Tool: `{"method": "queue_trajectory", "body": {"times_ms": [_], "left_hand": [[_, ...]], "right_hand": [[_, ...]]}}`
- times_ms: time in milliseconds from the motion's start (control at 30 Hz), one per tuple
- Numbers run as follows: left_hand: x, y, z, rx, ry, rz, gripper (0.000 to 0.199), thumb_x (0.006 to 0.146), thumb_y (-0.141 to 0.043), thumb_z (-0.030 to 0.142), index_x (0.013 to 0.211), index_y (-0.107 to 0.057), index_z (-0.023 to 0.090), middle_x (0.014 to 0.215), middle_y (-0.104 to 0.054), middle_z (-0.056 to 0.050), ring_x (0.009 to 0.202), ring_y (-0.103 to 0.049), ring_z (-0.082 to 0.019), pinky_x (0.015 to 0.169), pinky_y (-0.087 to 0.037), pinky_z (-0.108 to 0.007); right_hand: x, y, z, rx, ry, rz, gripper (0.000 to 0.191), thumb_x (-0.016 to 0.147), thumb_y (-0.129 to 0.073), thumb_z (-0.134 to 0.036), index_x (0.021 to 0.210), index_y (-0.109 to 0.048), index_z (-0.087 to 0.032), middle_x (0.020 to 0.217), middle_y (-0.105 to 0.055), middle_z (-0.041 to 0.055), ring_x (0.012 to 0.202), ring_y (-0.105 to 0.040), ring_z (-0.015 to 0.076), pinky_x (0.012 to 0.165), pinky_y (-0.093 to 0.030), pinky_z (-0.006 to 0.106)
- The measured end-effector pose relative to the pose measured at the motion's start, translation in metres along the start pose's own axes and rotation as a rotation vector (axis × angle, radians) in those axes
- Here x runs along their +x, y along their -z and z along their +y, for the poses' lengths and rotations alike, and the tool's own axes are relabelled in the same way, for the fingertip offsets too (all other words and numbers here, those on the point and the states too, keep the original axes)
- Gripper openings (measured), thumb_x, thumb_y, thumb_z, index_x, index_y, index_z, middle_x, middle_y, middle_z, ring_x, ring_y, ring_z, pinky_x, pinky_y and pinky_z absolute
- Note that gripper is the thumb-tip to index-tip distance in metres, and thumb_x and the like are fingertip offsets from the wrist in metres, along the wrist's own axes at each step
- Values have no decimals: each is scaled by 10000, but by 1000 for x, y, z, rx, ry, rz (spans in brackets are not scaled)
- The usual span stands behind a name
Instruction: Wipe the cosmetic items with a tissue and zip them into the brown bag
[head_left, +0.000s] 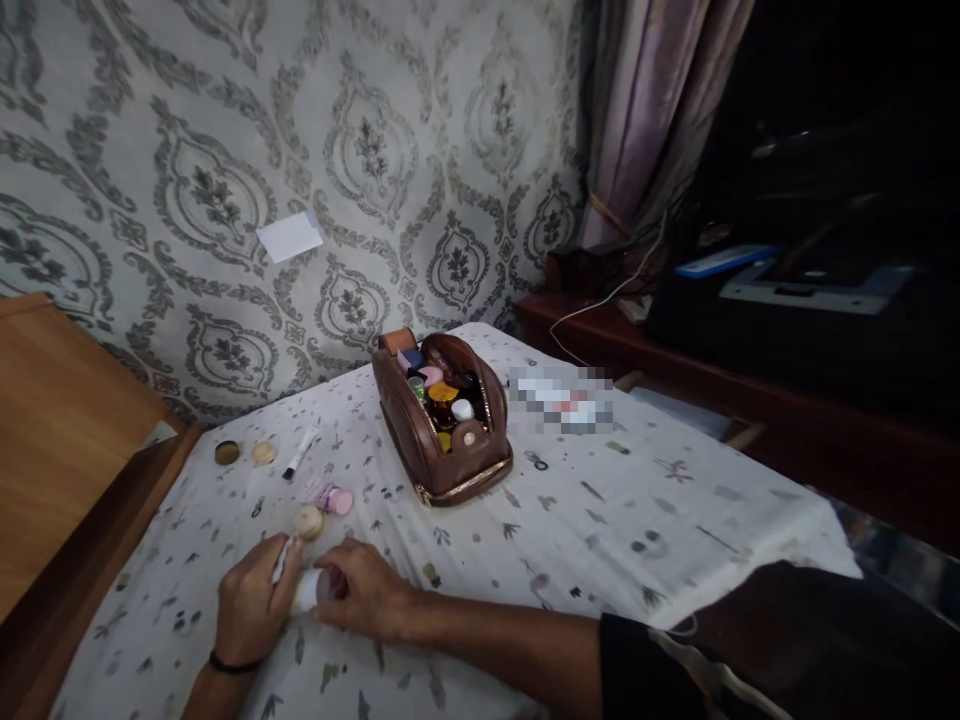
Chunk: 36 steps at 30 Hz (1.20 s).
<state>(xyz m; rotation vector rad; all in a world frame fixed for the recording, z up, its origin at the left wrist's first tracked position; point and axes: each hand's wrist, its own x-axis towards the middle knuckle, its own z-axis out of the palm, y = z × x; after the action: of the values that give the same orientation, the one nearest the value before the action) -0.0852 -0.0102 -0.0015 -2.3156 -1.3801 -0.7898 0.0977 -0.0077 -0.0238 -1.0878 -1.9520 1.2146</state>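
Observation:
My left hand (pixel 253 598), with a dark band at the wrist, is closed near the front of the cloth-covered table. A small white piece (pixel 281 560), perhaps tissue or cloth, shows between its thumb and fingers. Beside the thumb lies a white cylindrical container (pixel 306 592), and the fingers of my right hand (pixel 367 588) are wrapped round its right end. I cannot tell how firmly my left hand touches that container. Just beyond the hands stand a small round cream-coloured jar (pixel 309 522) and a pink-capped bottle (pixel 336 499) lying on its side.
An unzipped brown toiletry bag (pixel 405 440) full of bottles and jars stands mid-table. A white tube (pixel 301 450), a round pale item (pixel 264 453) and a dark round lid (pixel 226 453) lie farther left. Wooden furniture (pixel 75 430) borders the left; a blurred-out object (pixel 562 399) lies right.

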Motion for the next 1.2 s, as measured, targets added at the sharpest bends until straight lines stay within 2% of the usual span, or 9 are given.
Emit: {"method": "queue_trajectory", "body": {"times_ms": [133,233,467,567,667,800,900,1033,1200], "left_hand": [[11,7,12,60,-112,33,280,979,-431,270,726,-529,202,587,-559,17,542,-572,-142,578,-408,-266],[17,12,18,80,-181,41,286,973,-440,244,698,-510,204,577,-536,12,545,-550,-151,580,-392,-281],[18,16,9,22,-107,14,262,965,-436,256,741,-556,190,642,-593,-21,628,-575,-169,638,-409,-284],[16,16,-1,5,54,6,305,954,-426,328,735,-587,191,663,-629,-37,642,-585,-178,647,-413,-290],[15,17,-8,-97,368,26,361,926,-421,424,750,-626,186,672,-652,-36,639,-586,-174,637,-422,-281],[13,13,-12,-503,800,69,396,819,-547,540,789,-667,163,700,-661,-19,659,-586,-165,625,-454,-256],[9,8,-16,-745,1038,140,415,726,-652,550,823,-678,148,626,-594,17,570,-525,-138,532,-427,-234],[7,6,-15,-800,1115,259,373,660,-719,497,768,-659,145,585,-532,43,510,-459,-101,475,-377,-207],[12,3,-13,-824,1115,294,408,667,-676,526,815,-634,149,613,-553,33,510,-494,-103,476,-406,-208]], "right_hand": [[-3,1,0,-17,13,-2,500,640,-826,-291,1113,-692,-200,994,-628,42,898,-585,198,828,-460,287],[-7,3,-4,69,13,9,460,642,-799,-229,1084,-682,-183,889,-627,11,781,-578,163,734,-460,258],[-3,2,-4,452,-23,41,222,711,-717,-198,916,-634,-180,620,-565,-62,561,-536,112,547,-412,214],[3,-1,1,639,-57,37,212,714,-704,-207,892,-589,-191,630,-582,-62,543,-569,116,548,-454,228],[6,-2,3,765,-52,47,242,703,-716,-264,872,-556,-196,686,-596,-50,552,-579,114,568,-484,249],[7,1,3,821,-9,29,278,699,-709,-305,887,-531,-202,725,-602,-44,603,-596,121,608,-499,263],[4,3,2,715,25,3,224,724,-672,-257,893,-537,-197,710,-582,-48,619,-573,120,595,-464,245],[-2,4,0,318,83,50,187,716,-694,-177,868,-586,-188,685,-533,-55,615,-500,110,562,-373,222],[-4,9,-3,-40,147,117,212,751,-714,-160,954,-653,-177,901,-596,19,782,-565,152,710,-440,263]]}}
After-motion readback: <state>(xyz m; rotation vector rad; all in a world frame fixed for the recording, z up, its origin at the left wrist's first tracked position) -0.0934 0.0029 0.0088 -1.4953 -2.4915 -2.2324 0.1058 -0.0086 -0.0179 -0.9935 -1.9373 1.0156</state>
